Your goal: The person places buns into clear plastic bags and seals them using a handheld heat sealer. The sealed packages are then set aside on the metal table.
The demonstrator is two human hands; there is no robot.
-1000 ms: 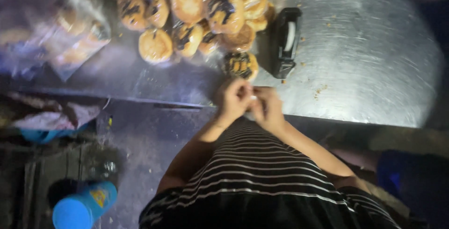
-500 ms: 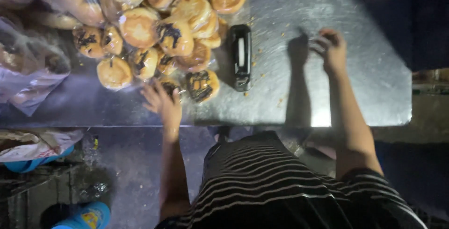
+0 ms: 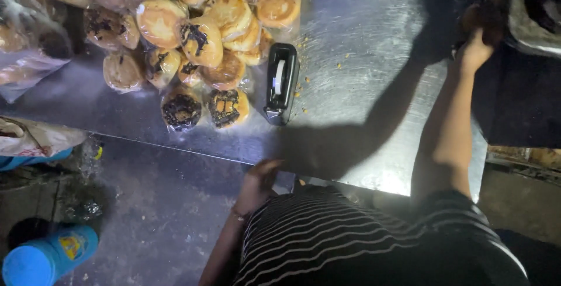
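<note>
Since half a second ago the left hand [image 3: 260, 182] has come off the pile of buns and dropped back to the near edge of the steel table [image 3: 362, 40], sitting right by the striped shirt [image 3: 350, 245]. Fingers look loosely curled and holding nothing, though it's pretty dark down there. Meanwhile the right hand [image 3: 476, 46] has stretched way further out, past the table's far right corner, up to a dark tray [image 3: 526, 23] in the shadows. It seems closed around something brownish there, but honestly I can't tell what it is or how tight the grip is.

Wrapped buns [image 3: 193, 35] are heaped at the far left of the table, a couple with dark chocolate-looking topping [image 3: 182, 109] sitting nearest the edge. Black tape dispenser [image 3: 280, 81] lies just beside the pile on its right, crumbs scattered around it. Down on the floor to the left there's a blue bottle [image 3: 44, 257] and some crumpled plastic bags [image 3: 29, 137].
</note>
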